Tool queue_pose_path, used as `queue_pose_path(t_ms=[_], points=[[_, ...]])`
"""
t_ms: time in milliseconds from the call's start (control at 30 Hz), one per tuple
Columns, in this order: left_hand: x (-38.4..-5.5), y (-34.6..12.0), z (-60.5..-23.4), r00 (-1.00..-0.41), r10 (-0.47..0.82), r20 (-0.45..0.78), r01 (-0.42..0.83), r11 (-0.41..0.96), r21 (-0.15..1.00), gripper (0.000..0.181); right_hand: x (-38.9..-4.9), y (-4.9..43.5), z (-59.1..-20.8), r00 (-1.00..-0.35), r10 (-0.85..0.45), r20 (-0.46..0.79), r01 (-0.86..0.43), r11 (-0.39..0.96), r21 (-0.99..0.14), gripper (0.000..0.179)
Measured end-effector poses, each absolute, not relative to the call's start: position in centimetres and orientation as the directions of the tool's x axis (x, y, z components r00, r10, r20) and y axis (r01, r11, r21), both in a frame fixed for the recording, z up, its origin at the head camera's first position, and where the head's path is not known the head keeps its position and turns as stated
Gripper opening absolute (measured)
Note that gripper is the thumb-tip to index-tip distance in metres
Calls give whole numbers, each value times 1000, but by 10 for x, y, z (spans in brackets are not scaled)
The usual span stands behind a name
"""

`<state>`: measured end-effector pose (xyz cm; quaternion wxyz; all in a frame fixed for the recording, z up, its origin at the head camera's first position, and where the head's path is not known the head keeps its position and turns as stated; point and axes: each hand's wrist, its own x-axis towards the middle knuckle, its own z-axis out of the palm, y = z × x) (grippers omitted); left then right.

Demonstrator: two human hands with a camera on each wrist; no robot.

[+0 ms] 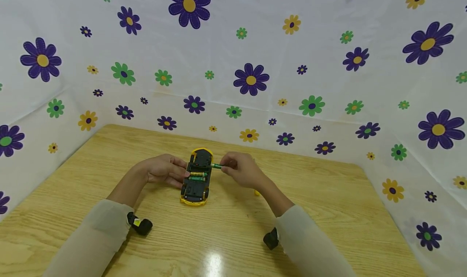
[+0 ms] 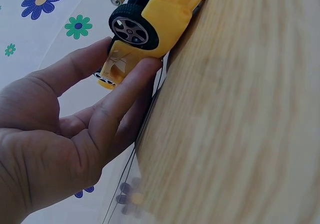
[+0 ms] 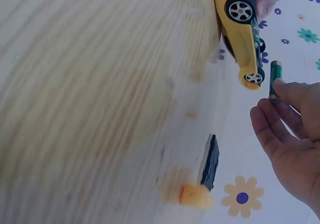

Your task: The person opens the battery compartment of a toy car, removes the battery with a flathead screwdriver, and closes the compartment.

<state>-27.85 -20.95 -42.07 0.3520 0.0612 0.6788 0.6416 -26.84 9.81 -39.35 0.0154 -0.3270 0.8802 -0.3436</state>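
A yellow toy car (image 1: 196, 190) lies upside down on the table, its black underside and wheels facing up. My left hand (image 1: 164, 170) grips it by its left side, with fingertips against the yellow body (image 2: 172, 8) beside a wheel in the left wrist view. Two batteries (image 1: 198, 174) sit side by side in the car's battery compartment. Between thumb and fingers, my right hand (image 1: 241, 170) pinches another green battery (image 3: 276, 73), held out level at the car's right edge. In the head view that battery's far end reaches the compartment's edge.
On the table below the right hand lie a flat black piece (image 3: 211, 161) and a small yellow-orange object (image 3: 196, 196), mostly hidden by the right arm in the head view. A flowered white cloth (image 1: 270, 58) walls the table's back and sides.
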Motion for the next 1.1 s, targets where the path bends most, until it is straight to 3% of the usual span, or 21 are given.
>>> queue_pose_path(t_ms=[200,667,1100], points=[[-278,-210,-421,-748,531,-399,-367,170,915,61,-271,117,-393,-788,-590,176,-573,598,-561,24],[-278,-209,-419,-747,533,-398,-361,178,915,61,-276,137,-389,-787,-611,84,-566,662,-492,9],[-278,-209,-419,-748,532,-398,-354,187,916,71,-275,135,-391,-808,-589,17,-557,754,-348,17]])
